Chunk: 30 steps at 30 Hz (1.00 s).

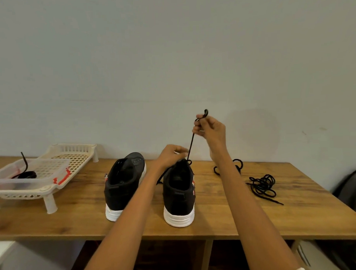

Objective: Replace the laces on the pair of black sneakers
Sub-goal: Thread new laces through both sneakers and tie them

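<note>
Two black sneakers with white soles stand heel-first toward me on the wooden table (256, 219). The left sneaker (122, 183) shows bare eyelets with no lace. My left hand (171, 155) rests on top of the right sneaker (179, 193), fingers curled at its upper eyelets. My right hand (210, 129) is raised above that shoe and pinches a black lace (191, 142), pulled taut up from the eyelets, its end looping over my fingers. Another stretch of lace trails off the shoe's left side.
A tangled black lace (262, 185) lies on the table to the right, and another black cord (237, 165) shows behind my right forearm. At the left stands a white slatted tray (73, 156) bearing a clear tub (29, 180) with a dark lace inside. A grey bag (352, 191) sits off the right edge.
</note>
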### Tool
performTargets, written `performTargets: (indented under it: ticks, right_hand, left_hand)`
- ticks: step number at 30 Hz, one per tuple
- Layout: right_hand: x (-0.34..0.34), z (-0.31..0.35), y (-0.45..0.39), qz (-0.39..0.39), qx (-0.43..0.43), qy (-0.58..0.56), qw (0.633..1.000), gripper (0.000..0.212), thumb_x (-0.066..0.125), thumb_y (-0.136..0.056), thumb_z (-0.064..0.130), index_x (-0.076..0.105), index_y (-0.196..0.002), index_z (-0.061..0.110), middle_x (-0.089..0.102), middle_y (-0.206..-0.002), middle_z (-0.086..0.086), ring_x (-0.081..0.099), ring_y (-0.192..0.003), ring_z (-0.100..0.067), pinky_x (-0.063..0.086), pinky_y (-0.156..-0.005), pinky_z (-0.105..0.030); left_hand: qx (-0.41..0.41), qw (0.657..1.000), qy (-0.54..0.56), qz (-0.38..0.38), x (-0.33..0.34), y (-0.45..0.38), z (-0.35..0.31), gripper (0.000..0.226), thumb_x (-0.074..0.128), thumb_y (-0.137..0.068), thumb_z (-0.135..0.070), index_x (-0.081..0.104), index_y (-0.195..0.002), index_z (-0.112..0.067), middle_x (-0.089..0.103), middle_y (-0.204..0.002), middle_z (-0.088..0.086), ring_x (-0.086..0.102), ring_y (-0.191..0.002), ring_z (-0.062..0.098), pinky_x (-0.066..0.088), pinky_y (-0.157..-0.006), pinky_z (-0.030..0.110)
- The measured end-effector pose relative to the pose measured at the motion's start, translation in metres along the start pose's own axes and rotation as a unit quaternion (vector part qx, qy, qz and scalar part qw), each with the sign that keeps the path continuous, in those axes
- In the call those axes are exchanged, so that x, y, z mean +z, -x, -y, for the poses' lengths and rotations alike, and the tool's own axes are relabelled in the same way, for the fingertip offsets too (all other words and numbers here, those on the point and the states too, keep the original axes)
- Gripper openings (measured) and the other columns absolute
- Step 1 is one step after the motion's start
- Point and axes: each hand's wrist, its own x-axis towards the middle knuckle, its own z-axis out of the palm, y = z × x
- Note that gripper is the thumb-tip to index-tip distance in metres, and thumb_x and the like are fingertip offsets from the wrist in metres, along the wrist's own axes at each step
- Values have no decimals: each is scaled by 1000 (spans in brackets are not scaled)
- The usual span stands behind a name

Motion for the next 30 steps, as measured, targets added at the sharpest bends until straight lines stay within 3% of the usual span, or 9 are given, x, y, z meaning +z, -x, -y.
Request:
performTargets:
  ticks: [4, 7, 10, 13, 15, 21, 25, 27, 30]
  right_hand:
    - [-1, 19, -12, -40, -49, -98, 993, 15, 52, -96, 6, 66, -98, 9, 64, -79, -6, 63, -69, -14, 57, -75, -31]
    - [-10, 3, -12, -43, -14, -12, 999, 16, 53, -95, 4, 68, -101, 3, 65, -77, -5, 62, -64, -12, 58, -71, -29]
    - [-21, -23, -5, 55, 99, 159, 981, 22, 54, -93, 0, 64, -109, -9, 63, -72, -7, 60, -54, -9, 59, -63, -26]
    - [-21, -41, 8, 183, 162, 255, 936, 22, 52, -93, 2, 63, -113, 0, 64, -71, -7, 62, -57, -14, 59, -64, -27]
    - [-15, -47, 12, 211, 157, 282, 923, 20, 51, -94, 3, 64, -109, 5, 64, -70, -5, 62, -60, -17, 58, -66, -27]
    - [-14, -59, 15, 101, 153, 243, 953, 17, 56, -95, 12, 67, -100, 0, 64, -69, -5, 61, -58, -14, 58, -62, -26]
    - [-22, -71, 15, 4, 222, 192, 956, 8, 53, -96, 7, 60, -96, 6, 62, -71, -8, 58, -54, -16, 53, -52, -24]
    - [-28, -77, 14, -25, 244, 205, 948, 10, 54, -94, 4, 55, -84, 8, 62, -71, -11, 55, -52, -15, 48, -49, -24]
    - [-31, -79, 15, -51, 228, 271, 934, 24, 57, -92, 7, 59, -68, 8, 62, -69, -8, 53, -52, -13, 47, -50, -23]
  left_hand:
    - [-19, 998, -65, -6, 8, -9, 10, 18, 69, -85, -31, 74, -95, -18, 68, -94, 0, 61, -93, 16, 45, -81, 27]
    - [4, 991, -72, -111, 6, -13, 5, 16, 69, -84, -34, 75, -91, -20, 71, -92, -3, 63, -92, 16, 47, -85, 33]
    - [20, 976, 69, -206, 0, -14, -10, 16, 69, -85, -23, 75, -93, -10, 73, -95, 7, 65, -94, 19, 49, -86, 33]
    - [33, 973, 125, -193, 0, -12, -21, 11, 70, -85, -21, 74, -88, -11, 71, -85, 3, 64, -87, 16, 50, -83, 30]
    - [34, 973, 152, -170, 2, -10, -21, 8, 70, -84, -21, 73, -86, -13, 69, -80, -1, 63, -83, 13, 50, -84, 31]
    - [-17, 980, 45, -194, -14, -6, -3, 9, 60, -90, -13, 68, -90, -15, 66, -87, 2, 61, -87, 20, 51, -82, 39]
    - [-61, 985, -152, -51, -25, 7, 17, 24, 58, -91, -39, 62, -77, -20, 65, -84, 2, 59, -80, 18, 47, -74, 32]
    - [-75, 979, -192, 2, -27, 12, 18, 40, 55, -90, -49, 55, -65, -18, 52, -64, 1, 49, -63, 18, 38, -61, 28]
    - [-90, 972, -212, 46, -25, 14, 11, 48, 48, -89, -58, 47, -67, -16, 45, -67, 0, 43, -64, 19, 32, -57, 27]
